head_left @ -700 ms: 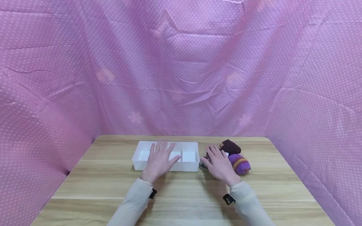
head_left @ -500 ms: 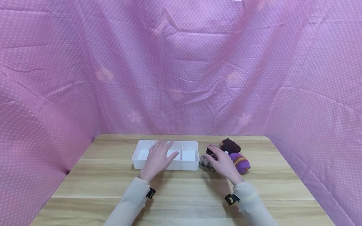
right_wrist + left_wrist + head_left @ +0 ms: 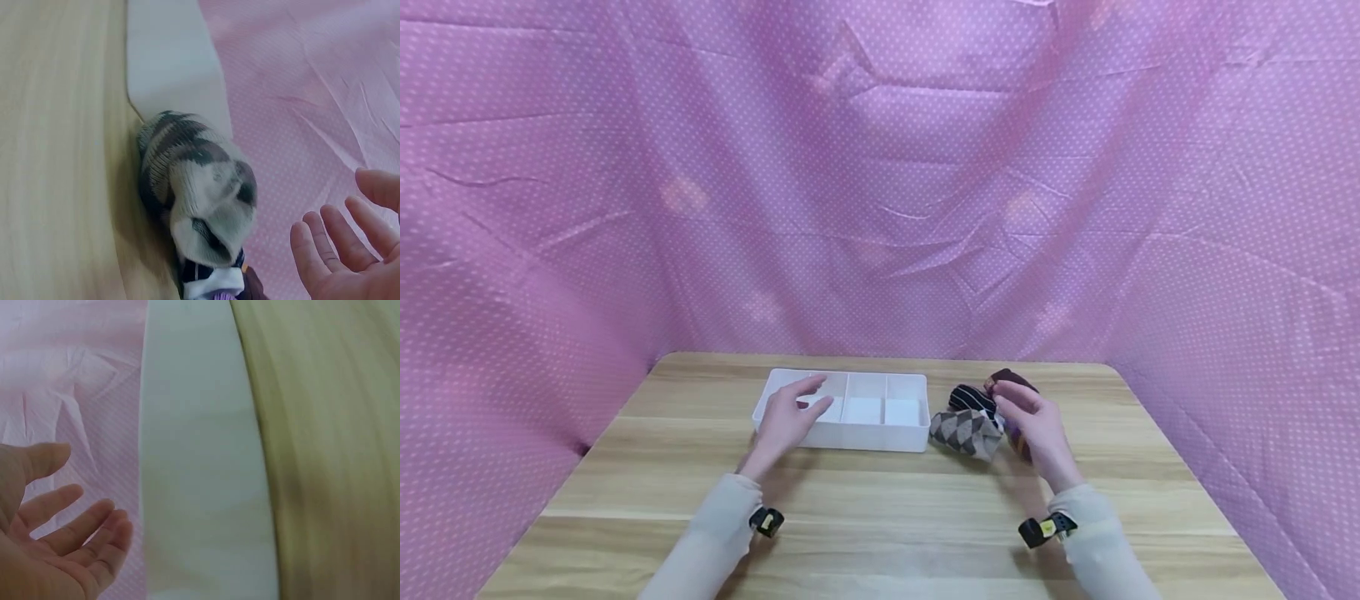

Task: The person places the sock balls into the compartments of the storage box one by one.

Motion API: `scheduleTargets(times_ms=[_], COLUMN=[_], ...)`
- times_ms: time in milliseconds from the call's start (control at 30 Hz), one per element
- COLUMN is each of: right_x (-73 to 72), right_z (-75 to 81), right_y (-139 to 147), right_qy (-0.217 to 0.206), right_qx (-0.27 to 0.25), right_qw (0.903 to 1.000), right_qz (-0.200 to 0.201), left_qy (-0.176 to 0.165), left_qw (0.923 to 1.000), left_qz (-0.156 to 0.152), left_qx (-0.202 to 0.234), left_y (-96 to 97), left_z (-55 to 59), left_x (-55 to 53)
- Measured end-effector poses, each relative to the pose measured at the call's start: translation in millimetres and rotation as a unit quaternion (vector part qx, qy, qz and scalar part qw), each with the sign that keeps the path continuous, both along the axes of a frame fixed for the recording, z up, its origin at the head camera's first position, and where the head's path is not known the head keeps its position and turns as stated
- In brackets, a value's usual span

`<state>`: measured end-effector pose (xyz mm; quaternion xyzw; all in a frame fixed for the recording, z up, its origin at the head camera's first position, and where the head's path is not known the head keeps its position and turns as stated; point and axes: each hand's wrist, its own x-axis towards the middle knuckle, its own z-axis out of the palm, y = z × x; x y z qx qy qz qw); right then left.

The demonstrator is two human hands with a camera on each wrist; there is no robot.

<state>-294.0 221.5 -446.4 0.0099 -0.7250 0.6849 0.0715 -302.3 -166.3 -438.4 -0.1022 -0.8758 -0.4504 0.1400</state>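
Left hand: While it grips nothing, the left hand [image 3: 786, 425] hangs at the left part of the white tray [image 3: 865, 437], seemingly above the rim, thumb apart from loosely bent fingers.
Right hand: empty too; the right hand [image 3: 1045, 433] stands in front of the purple bundle [image 3: 1017, 435], fingers curved, thumb well apart. Can't tell from here whether it brushes the knit.
Heap: four rolled knits, sock-like, right of the tray. Checked bundle [image 3: 966, 433] beside the tray's end, black striped bundle [image 3: 970, 397] behind it, maroon bundle [image 3: 1003, 376] at the back, purple one mostly hidden.
Compartments: at least three; the two right-hand ones show bare floors, the left is partly screened.
Loose fold: checked bundle's mouth gapes in the right wrist view; pinched there alone, it might unroll.
Crowding: close-packed, so a grab at one could drag a neighbour or bump the tray.
Cuff: a low left sleeve [image 3: 711, 529] could snag the front rim and slew the tray, which looks light.
Back edge: close behind tray and maroon bundle, pink cloth [image 3: 880, 208] beyond; a hard shove backward would run out of bench [image 3: 880, 517].
Room: plain wood between the forearms and right of the heap; tightest where checked bundle meets tray end.
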Motion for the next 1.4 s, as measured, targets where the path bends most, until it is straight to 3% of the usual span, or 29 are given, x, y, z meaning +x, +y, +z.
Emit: scheduleTargets(times_ms=[167, 267, 433, 567, 700, 867, 933, 1067, 1267, 1400], right_x=[1.8, 4.1, 7.3, 10.6, 12.3, 15.5, 17.0, 19.5, 21.5, 21.3], right_z=[-1.2, -0.3, -1.3, -1.5, -3.7, -10.2, -13.6, -20.8, -29.2, -33.8], right_y=[16, 26, 45, 60, 75, 92, 98, 109, 121, 127], right_qy=[0.006, 0.01, 0.008, -0.001, 0.0, -0.025, -0.041, -0.067, -0.11, -0.113], right_qx=[-0.102, -0.14, -0.168, -0.151, -0.105, 0.003, 0.034, 0.061, 0.049, 0.042], right_qw=[0.9946, 0.9892, 0.9842, 0.9882, 0.9944, 0.9995, 0.9985, 0.9957, 0.9901, 0.9882], right_qz=[0.021, 0.043, 0.055, 0.027, 0.0, -0.02, -0.015, 0.019, 0.072, 0.094], left_qy=[-0.006, -0.028, -0.083, -0.112, -0.141, -0.145, -0.145, -0.154, -0.156, -0.155], left_qw=[0.9973, 0.9936, 0.9787, 0.9648, 0.9566, 0.9649, 0.9668, 0.9627, 0.9617, 0.9622], left_qz=[0.039, 0.071, 0.128, 0.151, 0.144, 0.132, 0.134, 0.139, 0.141, 0.139], left_qx=[0.062, 0.084, 0.137, 0.184, 0.211, 0.174, 0.162, 0.174, 0.176, 0.176], left_y=[-20.1, -33.7, -53.3, -66.4, -78.7, -89.6, -91.9, -92.0, -88.6, -86.6], left_z=[-7.2, -9.1, -11.5, -16.5, -21.4, -26.3, -27.9, -31.2, -34.8, -37.2], left_x=[-7.8, -11.2, -11.7, -12.5, -14.7, -16.2, -16.8, -14.8, -3.9, 4.0])
